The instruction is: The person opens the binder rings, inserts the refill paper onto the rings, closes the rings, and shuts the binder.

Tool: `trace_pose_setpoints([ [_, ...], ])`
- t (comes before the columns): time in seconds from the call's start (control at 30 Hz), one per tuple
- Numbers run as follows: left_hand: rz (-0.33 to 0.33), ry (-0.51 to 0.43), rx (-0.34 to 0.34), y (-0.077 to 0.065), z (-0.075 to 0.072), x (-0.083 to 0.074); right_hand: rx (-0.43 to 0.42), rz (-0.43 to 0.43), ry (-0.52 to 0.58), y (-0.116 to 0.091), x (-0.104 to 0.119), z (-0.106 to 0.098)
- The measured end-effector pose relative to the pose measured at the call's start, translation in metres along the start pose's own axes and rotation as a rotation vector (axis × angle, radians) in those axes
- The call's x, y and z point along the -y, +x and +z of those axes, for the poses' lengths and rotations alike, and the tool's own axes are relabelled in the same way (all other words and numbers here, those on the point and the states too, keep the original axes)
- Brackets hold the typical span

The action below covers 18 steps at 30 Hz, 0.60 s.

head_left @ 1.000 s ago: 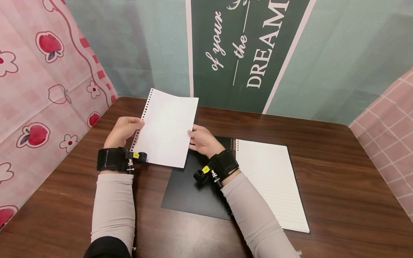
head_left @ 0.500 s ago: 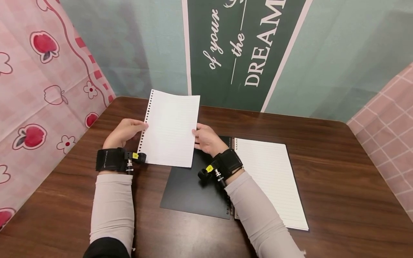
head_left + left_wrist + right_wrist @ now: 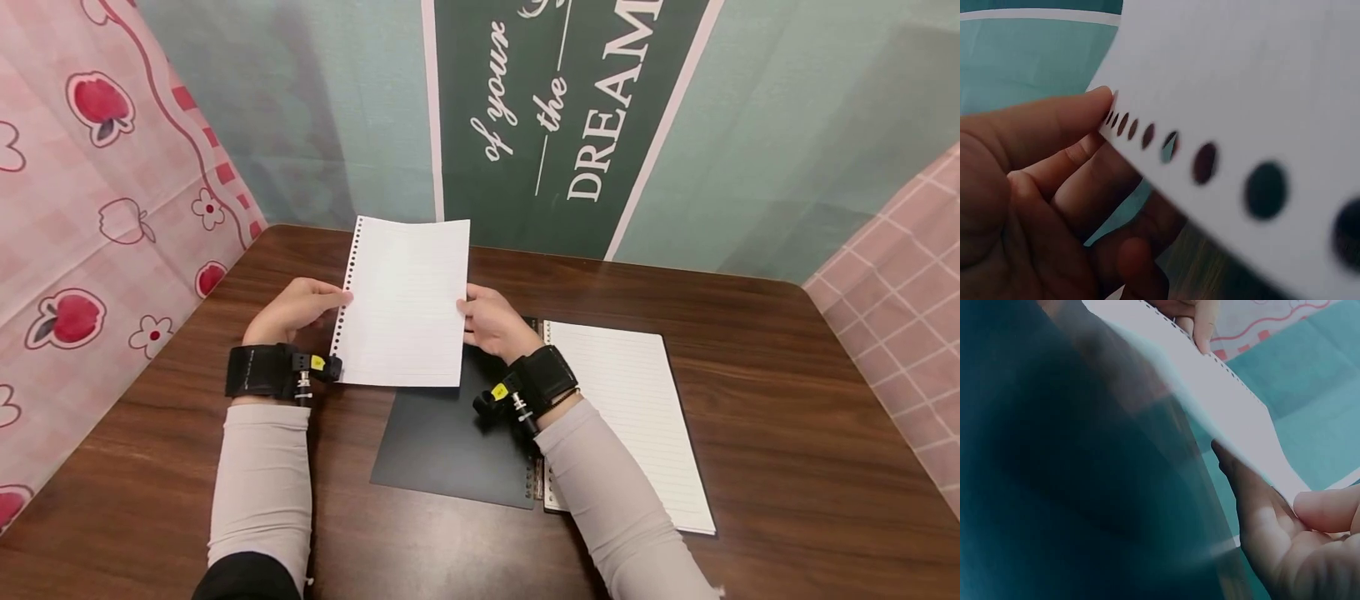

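Held up between both hands is a white lined sheet of loose-leaf paper (image 3: 405,304), with a row of punched holes down its left edge. My left hand (image 3: 296,307) pinches that holed edge, thumb in front and fingers behind, as the left wrist view shows at the paper (image 3: 1241,75). On the opposite edge my right hand (image 3: 495,321) pinches the sheet, its thumb (image 3: 1329,509) on the front and its fingers behind. Below the right hand lies an open ring binder, its black cover (image 3: 457,442) on the left and a lined page stack (image 3: 622,417) on the right.
The brown wooden table (image 3: 787,417) carries the binder. A green curtain with a dark lettered panel (image 3: 555,125) hangs behind the table's far edge. Pink patterned cloth (image 3: 75,208) covers the left side, and pink checked cloth (image 3: 900,292) the right.
Both hands have shifted slightly right with the sheet, which has turned from a tilt to nearly upright in the head view. The binder stays in place on the table.
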State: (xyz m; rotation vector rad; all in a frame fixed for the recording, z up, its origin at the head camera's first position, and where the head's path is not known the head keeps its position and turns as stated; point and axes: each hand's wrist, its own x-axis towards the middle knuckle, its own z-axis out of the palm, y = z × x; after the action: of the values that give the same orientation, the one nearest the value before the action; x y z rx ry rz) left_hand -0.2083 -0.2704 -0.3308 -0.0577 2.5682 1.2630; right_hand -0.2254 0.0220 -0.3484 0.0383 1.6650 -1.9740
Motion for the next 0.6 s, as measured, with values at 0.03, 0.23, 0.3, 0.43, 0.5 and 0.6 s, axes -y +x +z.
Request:
trace_pose_setpoints([
  [0.03, 0.006, -0.001, 0.002, 0.000, 0.001, -0.001, 0.004, -0.006, -0.008, -0.001, 0.001, -0.002],
  [0.23, 0.056, -0.044, 0.024, 0.003, 0.008, -0.007, -0.004, -0.029, -0.049, -0.009, 0.002, -0.015],
  [0.3, 0.070, -0.054, 0.037, 0.004, 0.012, -0.010, -0.013, -0.028, -0.053, -0.011, 0.003, -0.020],
  [0.43, 0.088, -0.023, 0.064, 0.008, 0.021, -0.016, -0.027, -0.023, -0.059, -0.012, 0.003, -0.029],
  [0.5, 0.091, 0.001, 0.075, 0.010, 0.025, -0.018, -0.032, -0.019, -0.067, -0.013, 0.002, -0.033],
  [0.6, 0.086, 0.016, 0.093, 0.012, 0.030, -0.020, -0.038, -0.016, -0.078, -0.014, 0.001, -0.039],
])
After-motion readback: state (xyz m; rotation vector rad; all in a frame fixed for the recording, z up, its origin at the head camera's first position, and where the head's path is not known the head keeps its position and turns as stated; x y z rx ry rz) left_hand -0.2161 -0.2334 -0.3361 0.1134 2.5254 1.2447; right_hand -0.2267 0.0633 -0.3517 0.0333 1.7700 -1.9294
